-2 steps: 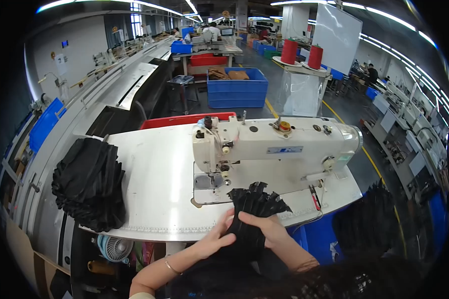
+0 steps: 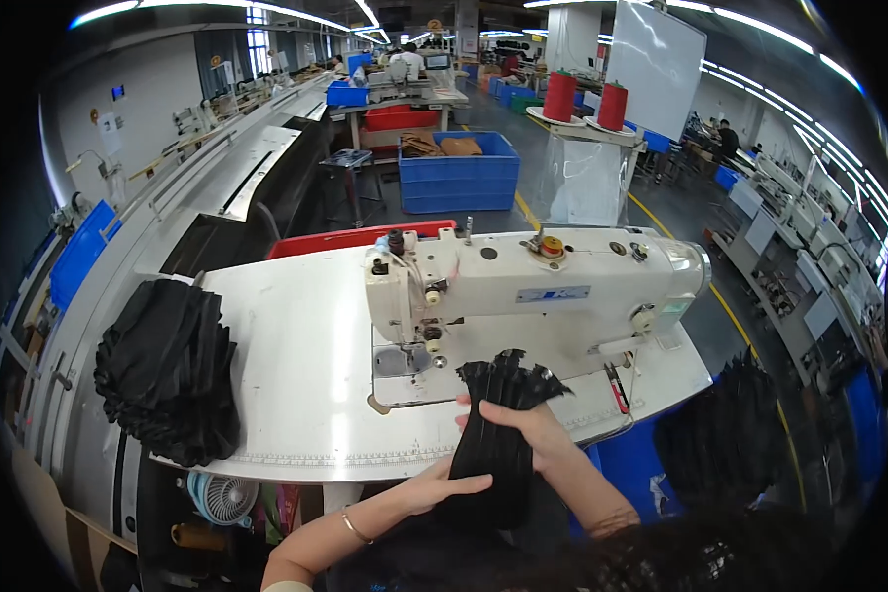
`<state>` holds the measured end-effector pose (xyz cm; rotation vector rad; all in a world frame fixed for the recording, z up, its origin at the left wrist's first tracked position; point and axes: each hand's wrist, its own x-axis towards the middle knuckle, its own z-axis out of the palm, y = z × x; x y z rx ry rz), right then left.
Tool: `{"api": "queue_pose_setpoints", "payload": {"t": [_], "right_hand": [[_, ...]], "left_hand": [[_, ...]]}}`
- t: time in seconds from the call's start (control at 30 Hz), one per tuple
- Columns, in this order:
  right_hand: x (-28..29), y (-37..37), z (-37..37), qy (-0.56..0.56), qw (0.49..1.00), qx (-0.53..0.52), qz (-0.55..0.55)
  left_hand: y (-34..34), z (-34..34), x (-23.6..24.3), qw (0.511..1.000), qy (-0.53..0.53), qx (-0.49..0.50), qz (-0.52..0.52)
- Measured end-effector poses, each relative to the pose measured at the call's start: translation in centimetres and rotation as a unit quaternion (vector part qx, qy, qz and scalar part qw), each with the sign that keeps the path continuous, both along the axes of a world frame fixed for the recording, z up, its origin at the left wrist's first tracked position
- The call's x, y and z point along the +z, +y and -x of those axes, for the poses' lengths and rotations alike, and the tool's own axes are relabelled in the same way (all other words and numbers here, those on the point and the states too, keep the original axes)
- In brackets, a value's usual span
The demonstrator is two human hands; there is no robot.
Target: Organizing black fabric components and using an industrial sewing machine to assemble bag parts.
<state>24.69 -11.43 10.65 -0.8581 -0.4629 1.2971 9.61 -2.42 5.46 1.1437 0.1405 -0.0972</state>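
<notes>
My left hand (image 2: 444,485) grips the lower part of a bundle of black fabric strips (image 2: 495,444), thumb across its front, a bangle on the wrist. My right hand (image 2: 523,424) holds the same bundle higher up, fingers curled round it, partly hidden behind it. The bundle's ragged top fans out just in front of the white sewing machine (image 2: 537,276), below the needle area. A thick pile of similar black pieces (image 2: 166,370) lies on the left of the white tabletop (image 2: 301,380). Red-handled snips (image 2: 618,389) lie near the right end.
More black pieces (image 2: 720,444) hang at lower right beside a blue bin (image 2: 615,474). A small fan (image 2: 227,498) sits under the table. Behind are a red bin (image 2: 311,244), a blue crate (image 2: 459,183), red thread cones (image 2: 559,97) and other workstations with people.
My left hand has slid a little down the bundle, and the bundle has shifted slightly relative to the machine. The whole view has moved a little with my head.
</notes>
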Motion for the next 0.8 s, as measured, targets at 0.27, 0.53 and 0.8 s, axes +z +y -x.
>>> {"api": "queue_pose_setpoints", "payload": {"t": [0.27, 0.53, 0.8], "right_hand": [[-5.3, 7.3, -15.5, -0.146, 0.986, -0.039, 0.067], [-7.4, 7.4, -17.2, -0.561, 0.804, -0.139, 0.143], [-7.5, 4.6, -10.2, -0.784, 0.548, -0.229, 0.179]], "left_hand": [[1.4, -11.2, -3.0, 0.978, 0.1, 0.084, 0.162], [4.5, -19.6, -4.4, 0.956, 0.12, 0.213, 0.163], [6.4, -20.5, -3.5, 0.98, 0.039, 0.137, 0.141]]}}
